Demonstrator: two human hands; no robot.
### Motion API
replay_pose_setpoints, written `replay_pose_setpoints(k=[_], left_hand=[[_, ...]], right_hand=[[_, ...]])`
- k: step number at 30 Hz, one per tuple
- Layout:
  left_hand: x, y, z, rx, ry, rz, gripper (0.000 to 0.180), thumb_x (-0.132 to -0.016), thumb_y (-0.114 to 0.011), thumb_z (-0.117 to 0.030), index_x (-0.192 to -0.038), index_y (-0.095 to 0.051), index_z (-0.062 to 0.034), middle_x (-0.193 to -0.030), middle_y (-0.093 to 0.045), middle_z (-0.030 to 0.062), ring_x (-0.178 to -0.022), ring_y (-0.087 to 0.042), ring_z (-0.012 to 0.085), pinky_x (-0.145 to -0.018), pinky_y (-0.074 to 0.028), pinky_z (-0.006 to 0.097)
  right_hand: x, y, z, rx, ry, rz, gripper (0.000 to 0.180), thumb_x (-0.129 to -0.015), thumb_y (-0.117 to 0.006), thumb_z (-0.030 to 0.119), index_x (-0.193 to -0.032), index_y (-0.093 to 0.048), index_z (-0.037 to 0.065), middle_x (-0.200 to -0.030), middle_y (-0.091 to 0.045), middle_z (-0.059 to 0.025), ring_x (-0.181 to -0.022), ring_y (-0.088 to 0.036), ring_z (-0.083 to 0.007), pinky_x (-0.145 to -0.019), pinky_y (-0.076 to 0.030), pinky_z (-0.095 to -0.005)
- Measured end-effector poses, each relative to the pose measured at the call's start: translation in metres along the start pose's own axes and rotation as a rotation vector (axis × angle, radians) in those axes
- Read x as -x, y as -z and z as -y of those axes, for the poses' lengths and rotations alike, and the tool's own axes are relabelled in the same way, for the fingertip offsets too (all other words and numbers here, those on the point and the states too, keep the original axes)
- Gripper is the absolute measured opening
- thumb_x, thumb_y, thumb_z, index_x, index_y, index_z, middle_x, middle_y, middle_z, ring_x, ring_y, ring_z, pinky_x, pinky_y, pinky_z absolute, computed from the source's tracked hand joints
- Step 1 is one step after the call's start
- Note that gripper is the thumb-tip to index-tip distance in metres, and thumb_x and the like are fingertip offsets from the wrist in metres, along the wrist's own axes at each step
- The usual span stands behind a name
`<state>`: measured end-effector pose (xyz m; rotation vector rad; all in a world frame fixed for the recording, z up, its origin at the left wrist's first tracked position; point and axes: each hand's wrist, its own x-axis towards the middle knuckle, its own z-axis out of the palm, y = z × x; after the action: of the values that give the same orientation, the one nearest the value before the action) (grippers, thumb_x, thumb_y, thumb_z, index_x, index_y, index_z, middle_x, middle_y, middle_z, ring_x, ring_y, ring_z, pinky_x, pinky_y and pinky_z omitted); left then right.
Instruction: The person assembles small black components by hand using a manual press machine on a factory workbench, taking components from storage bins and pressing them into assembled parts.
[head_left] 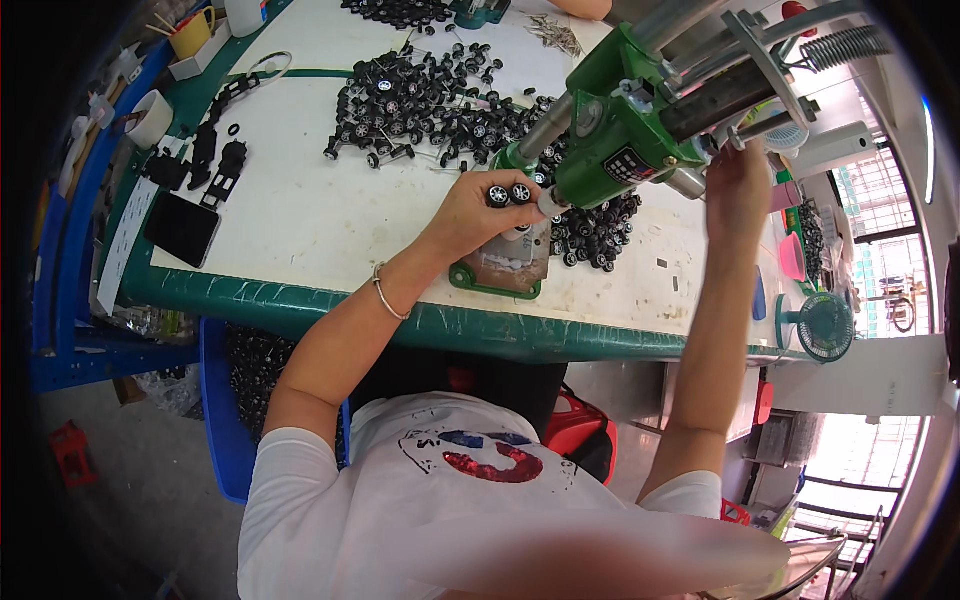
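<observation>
My left hand is at the base of a green hand press, its fingers closed on small black toy wheels with silver hubs. The wheels sit right beside the tip of the press ram, above the metal base plate. At the right of the press my right hand is raised and closed around the end of its metal lever; motion smears part of this hand. How the wheels sit under the ram is hidden by my left fingers.
A large heap of black wheels on axles covers the table behind the press, with another pile at its right. Black plastic parts and a dark phone-like slab lie left. A blue bin stands below; a green fan sits right.
</observation>
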<state>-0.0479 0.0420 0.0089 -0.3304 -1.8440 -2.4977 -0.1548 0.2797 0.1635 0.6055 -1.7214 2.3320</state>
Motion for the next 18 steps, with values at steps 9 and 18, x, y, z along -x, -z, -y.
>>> replay_pose_setpoints(k=[9, 18], left_hand=[[-0.001, 0.002, 0.001, -0.014, -0.096, -0.011, 0.012, -0.083, -0.075, -0.008, -0.094, -0.071, -0.0031, -0.079, -0.07, 0.0019, -0.06, -0.061, 0.0045, -0.056, -0.047, 0.019], [0.0, 0.003, -0.001, -0.088, -0.073, -0.015, 0.012, -0.081, -0.077, -0.005, -0.081, -0.066, -0.0012, -0.08, -0.065, 0.0, -0.068, -0.061, 0.0071, -0.068, -0.046, 0.022]], right_hand=[[-0.058, -0.107, 0.054, -0.102, 0.051, -0.208, 0.016, -0.095, -0.064, 0.021, -0.092, -0.058, 0.007, -0.068, -0.059, 0.0014, -0.053, -0.058, -0.0065, -0.043, -0.049, -0.0189], [-0.051, -0.071, 0.055, -0.059, 0.344, 0.156, 0.019, -0.1, -0.056, 0.023, -0.087, -0.054, 0.009, -0.059, -0.044, 0.0071, -0.043, -0.043, -0.0021, -0.035, -0.038, -0.0167]])
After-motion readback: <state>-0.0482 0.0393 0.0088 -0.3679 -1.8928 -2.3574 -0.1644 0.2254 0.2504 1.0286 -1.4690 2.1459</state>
